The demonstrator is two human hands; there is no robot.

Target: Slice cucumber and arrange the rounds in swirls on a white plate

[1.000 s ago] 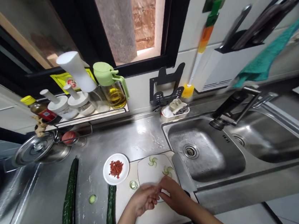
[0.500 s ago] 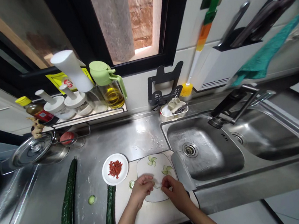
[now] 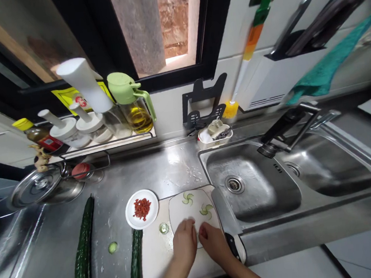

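Note:
My left hand [image 3: 184, 241] is over the near part of a white square plate [image 3: 176, 207], fingers pressed together. Beside it, a small gap away, my right hand [image 3: 213, 242] is closed in a pinch. What either hand holds is hidden by the fingers. Farther up the plate lie two pinwheels of thin green-edged cucumber slices, one pinwheel [image 3: 188, 199] at the back and another pinwheel [image 3: 206, 210] to the right. The plate rests on a pale cutting board [image 3: 156, 263]. A cucumber round [image 3: 164, 228] sits on the board left of the plate.
Right of the plate lies a knife [image 3: 226, 214] with a black handle, near the sink [image 3: 254, 184]. At the left are a small plate [image 3: 130, 212] of red berries, a cut cucumber [image 3: 135, 269], a whole cucumber [image 3: 84, 253] and a cucumber end [image 3: 112, 247].
My hands have drawn closer together, the left moving right and its fingers closing up. The thin pale slice seen between them is now hidden. The knife handle has come into view.

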